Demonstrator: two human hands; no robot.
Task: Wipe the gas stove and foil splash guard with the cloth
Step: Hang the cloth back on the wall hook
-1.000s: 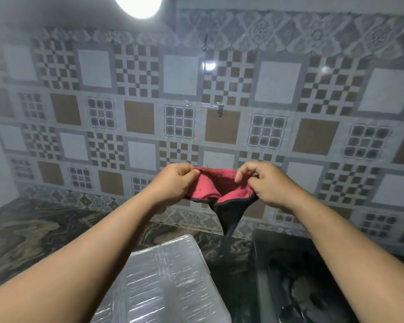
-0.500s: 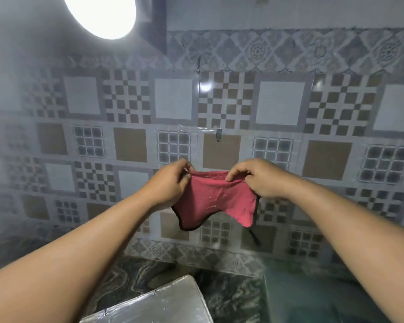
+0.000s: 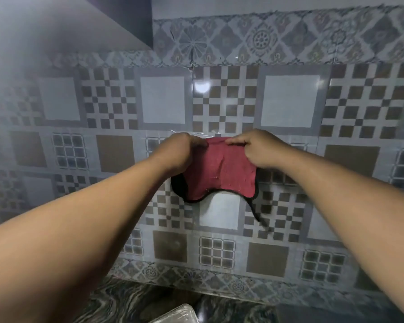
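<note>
red cloth (image 3: 219, 170) hanging flat, top edge level btwn left hand (image 3: 181, 151), right hand (image 3: 258, 149)

The cloth (image 3: 219, 170) is red with a black edge and a thin black string trailing from its lower right corner. It hangs spread out, raised before the tiled wall. Only a corner of the foil guard (image 3: 180, 314) shows at the bottom edge.

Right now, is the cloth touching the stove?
No. Both the left hand and the right hand hold the cloth up in front of the tiled wall.
</note>
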